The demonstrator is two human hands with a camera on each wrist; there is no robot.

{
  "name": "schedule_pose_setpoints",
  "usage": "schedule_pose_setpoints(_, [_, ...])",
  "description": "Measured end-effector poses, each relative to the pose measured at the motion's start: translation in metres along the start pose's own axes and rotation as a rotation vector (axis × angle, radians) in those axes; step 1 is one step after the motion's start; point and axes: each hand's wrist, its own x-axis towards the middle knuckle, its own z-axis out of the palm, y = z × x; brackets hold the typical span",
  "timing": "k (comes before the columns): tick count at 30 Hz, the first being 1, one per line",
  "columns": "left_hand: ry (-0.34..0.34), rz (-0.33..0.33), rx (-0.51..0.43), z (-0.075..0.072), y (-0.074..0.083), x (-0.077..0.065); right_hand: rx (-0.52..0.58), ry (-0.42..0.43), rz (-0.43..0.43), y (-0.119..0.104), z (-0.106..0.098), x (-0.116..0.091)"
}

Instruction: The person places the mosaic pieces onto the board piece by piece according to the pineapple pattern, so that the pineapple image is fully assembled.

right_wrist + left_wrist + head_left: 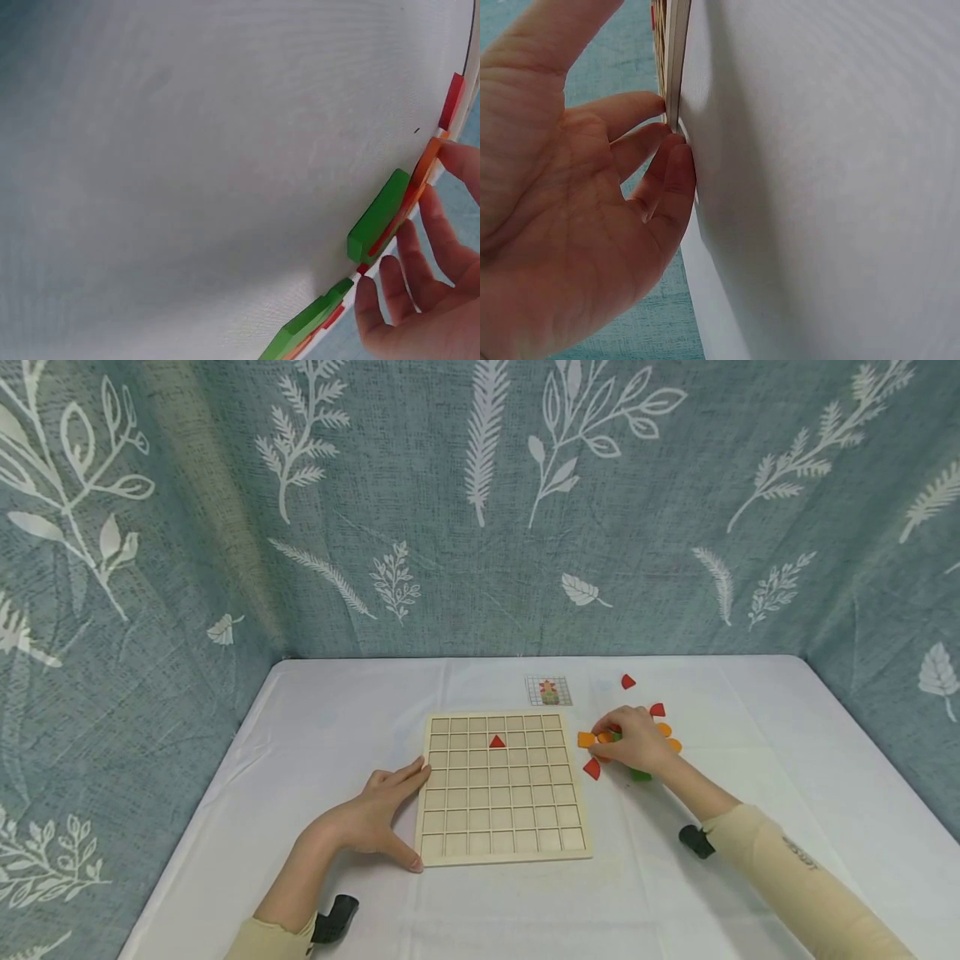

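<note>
A wooden grid board (498, 789) lies flat on the table, with one red triangle piece (497, 742) in a cell of its second row. My left hand (372, 814) rests spread at the board's left side, its fingertips on the edge and its thumb at the near left corner. To the right of the board, my right hand (636, 742) reaches into a group of coloured pieces. Thumb and fingers pinch an orange piece (425, 169) there. Just below them in the right wrist view is a green piece (379, 214). Part of the group is hidden under the hand.
Behind the board lies a small pattern card (549, 691). An orange square piece (586, 740) and a red piece (592, 768) sit close to the board's right edge. Another red piece (627, 681) lies farther back. Patterned curtains (420, 510) surround the white-covered table (345, 710).
</note>
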Motion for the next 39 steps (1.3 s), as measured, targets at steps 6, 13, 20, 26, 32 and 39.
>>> schedule_pose_setpoints(6, [0.001, 0.01, 0.0, -0.001, 0.0, -0.001, -0.034, 0.026, -0.074, 0.001, 0.0, 0.001])
schedule_pose_setpoints(13, [0.002, 0.0, 0.0, -0.001, -0.001, 0.001, 0.021, 0.067, -0.074, -0.003, 0.0, 0.001])
schedule_pose_setpoints(20, [-0.001, -0.009, 0.008, -0.004, 0.0, 0.0, 0.154, 0.069, -0.081, -0.021, 0.009, -0.001])
schedule_pose_setpoints(26, [0.002, 0.001, 0.012, -0.005, 0.001, -0.001, 0.223, 0.051, -0.126, -0.041, 0.022, 0.002])
schedule_pose_setpoints(32, [0.001, 0.007, 0.008, -0.004, 0.0, -0.001, 0.234, 0.018, -0.18, -0.062, 0.035, 0.008])
schedule_pose_setpoints(39, [-0.005, -0.003, -0.005, -0.003, 0.002, -0.002, 0.235, -0.028, -0.267, -0.08, 0.05, 0.015])
